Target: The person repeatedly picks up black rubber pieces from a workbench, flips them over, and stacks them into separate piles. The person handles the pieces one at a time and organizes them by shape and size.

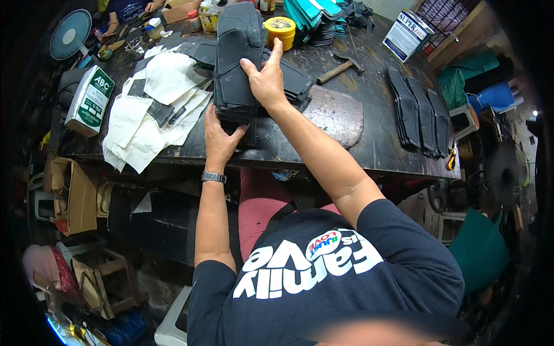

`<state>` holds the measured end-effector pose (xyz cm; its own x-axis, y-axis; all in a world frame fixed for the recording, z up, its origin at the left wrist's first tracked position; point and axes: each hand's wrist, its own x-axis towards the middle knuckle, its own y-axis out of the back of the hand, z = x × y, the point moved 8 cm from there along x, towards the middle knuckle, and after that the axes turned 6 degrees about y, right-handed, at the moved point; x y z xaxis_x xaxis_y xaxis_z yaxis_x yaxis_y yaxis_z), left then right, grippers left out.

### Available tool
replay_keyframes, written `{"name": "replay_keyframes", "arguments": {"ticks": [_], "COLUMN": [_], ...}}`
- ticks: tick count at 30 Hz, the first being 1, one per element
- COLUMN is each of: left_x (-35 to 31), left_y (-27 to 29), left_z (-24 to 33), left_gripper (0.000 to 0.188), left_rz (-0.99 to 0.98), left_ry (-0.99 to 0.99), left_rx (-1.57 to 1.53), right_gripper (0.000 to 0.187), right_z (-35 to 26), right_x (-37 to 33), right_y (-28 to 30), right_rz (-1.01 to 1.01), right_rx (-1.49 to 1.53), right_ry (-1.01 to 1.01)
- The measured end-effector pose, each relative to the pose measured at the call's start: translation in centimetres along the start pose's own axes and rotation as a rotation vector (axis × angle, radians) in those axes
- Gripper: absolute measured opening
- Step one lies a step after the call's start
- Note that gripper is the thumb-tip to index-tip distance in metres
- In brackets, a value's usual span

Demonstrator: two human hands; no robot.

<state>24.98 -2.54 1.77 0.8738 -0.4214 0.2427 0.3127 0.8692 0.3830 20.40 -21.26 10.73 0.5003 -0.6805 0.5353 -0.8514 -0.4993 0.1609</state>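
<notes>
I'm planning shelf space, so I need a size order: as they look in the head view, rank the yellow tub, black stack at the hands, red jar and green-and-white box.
Largest to smallest:
1. Black stack
2. Green-and-white box
3. Yellow tub
4. Red jar

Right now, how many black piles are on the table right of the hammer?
3, side by side on the right end of the table: the left pile nearest the hammer, then the middle pile, then the right pile.

Stack [232,63] apparently on table [378,124], left of hammer [334,72].
</notes>
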Motion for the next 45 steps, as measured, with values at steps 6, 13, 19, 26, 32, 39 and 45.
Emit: {"name": "replay_keyframes", "arguments": {"ticks": [6, 13, 19, 26, 32, 39, 45], "left_x": [-0.1, 5.1, 10.6, 10.9, 11.0, 6.1, -4.9], "left_y": [3.1, 4.6, -2.0, -1.9, -1.3, 0.5, -6.0], "left_z": [1.1, 11.7, 13.2, 11.8, 12.8, 16.0, 16.8], "left_gripper": [0.086, 0.05, 0.069, 0.065, 0.082, 0.057, 0.035], "left_rz": [0.126, 0.215, 0.107, 0.072, 0.013, 0.179, -0.1], "left_ry": [-0.049, -0.517, -0.544, -0.655, -0.598, -0.671, -0.807], "left_rx": [-0.291, -0.048, 0.617, 0.397, 0.419, 0.248, -0.009], "right_gripper": [0.098, 0.097, 0.095, 0.065, 0.056, 0.109, 0.108], "right_z": [0.1, 0.9, 0.2, 0.5, 5.1, 12.3, 15.2], "right_x": [-1.2, -1.4, -4.1, -7.8, -3.9, -2.8, -2.7], "right_y": [-0.8, -1.2, 0.3, 13.7, 32.3, 43.3, 42.4], "right_rz": [-0.165, -0.218, -0.475, -0.551, 0.005, -0.05, -0.085], "right_rx": [-0.062, -0.129, -0.14, -0.16, -0.494, -1.174, -1.255], "right_ry": [-0.035, -0.03, -0.007, -0.001, -0.057, -0.565, -0.654]}}
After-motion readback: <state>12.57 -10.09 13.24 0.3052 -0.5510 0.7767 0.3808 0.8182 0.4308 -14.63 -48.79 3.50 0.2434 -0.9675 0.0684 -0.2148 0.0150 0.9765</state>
